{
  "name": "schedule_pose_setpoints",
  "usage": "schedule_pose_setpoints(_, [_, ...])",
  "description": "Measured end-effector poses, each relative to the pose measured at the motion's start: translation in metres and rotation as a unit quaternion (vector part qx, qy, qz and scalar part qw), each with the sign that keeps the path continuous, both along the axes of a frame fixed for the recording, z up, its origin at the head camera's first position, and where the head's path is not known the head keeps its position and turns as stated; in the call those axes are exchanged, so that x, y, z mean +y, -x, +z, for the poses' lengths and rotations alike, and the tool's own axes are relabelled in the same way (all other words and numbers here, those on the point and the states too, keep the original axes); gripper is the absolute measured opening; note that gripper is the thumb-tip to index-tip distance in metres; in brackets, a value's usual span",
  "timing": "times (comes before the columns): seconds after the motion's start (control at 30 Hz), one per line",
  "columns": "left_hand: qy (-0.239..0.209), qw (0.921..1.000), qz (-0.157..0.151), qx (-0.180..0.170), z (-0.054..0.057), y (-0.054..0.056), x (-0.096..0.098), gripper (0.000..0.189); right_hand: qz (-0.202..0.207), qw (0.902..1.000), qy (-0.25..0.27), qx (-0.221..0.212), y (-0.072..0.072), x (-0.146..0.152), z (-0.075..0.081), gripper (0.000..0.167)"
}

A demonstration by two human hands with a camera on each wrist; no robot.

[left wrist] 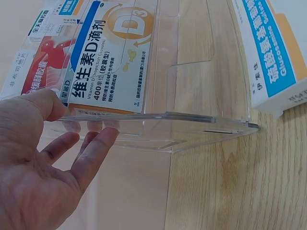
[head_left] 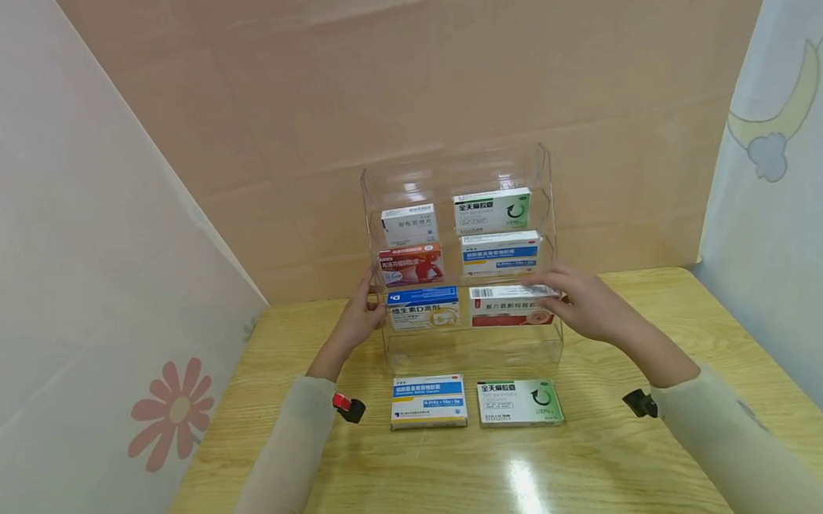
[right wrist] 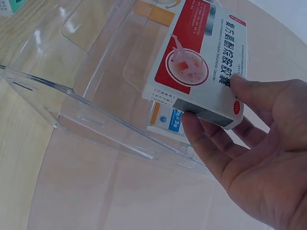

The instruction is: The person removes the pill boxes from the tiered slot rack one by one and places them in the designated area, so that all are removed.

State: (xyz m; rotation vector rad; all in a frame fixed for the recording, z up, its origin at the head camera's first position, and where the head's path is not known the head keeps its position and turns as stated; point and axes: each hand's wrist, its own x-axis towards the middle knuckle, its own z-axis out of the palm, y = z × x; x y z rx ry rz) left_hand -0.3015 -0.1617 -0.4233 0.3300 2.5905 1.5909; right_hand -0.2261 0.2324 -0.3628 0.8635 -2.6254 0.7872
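Observation:
A clear tiered display rack (head_left: 474, 353) stands on the table with medicine boxes on its tiers. My right hand (head_left: 580, 303) pinches a white and red medicine box (right wrist: 192, 62) by its end, thumb on the front face and fingers behind and below. In the right wrist view that box sits tilted at its tier, overlapping a blue and white box (right wrist: 168, 117) behind. At the rack's left side, my left hand (left wrist: 43, 158) holds the side panel, thumb at the front edge and fingertips against the outer face. The vitamin D box (left wrist: 110, 57) rests right beside that thumb.
On the table before the rack lie a blue and white box (head_left: 428, 402) and a green and white box (head_left: 520, 403). Higher tiers hold a red box (head_left: 412, 265), a white box (head_left: 409, 226), another green box (head_left: 492, 211) and another blue box (head_left: 500, 255). Cloth walls surround the table.

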Motion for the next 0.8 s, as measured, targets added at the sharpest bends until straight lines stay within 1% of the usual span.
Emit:
schedule_pose_setpoints(0.17, [0.003, 1.0000, 0.004, -0.003, -0.001, 0.001, -0.001, 0.082, 0.001, 0.9994, -0.006, -0.033, -0.008, 0.003, 0.003, 0.033])
schedule_pose_setpoints(0.4, [0.008, 1.0000, 0.004, -0.003, 0.001, 0.002, 0.000, 0.082, -0.015, 0.9952, -0.025, -0.093, -0.013, 0.007, -0.003, 0.034])
schedule_pose_setpoints(0.63, [0.006, 1.0000, 0.002, -0.005, 0.002, 0.001, 0.000, 0.083, -0.008, 0.9923, -0.018, -0.123, -0.020, 0.010, -0.009, 0.035])
schedule_pose_setpoints(0.8, [0.002, 1.0000, -0.001, -0.003, 0.001, 0.000, 0.000, 0.083, 0.000, 0.9887, -0.005, -0.150, -0.025, 0.012, -0.013, 0.034])
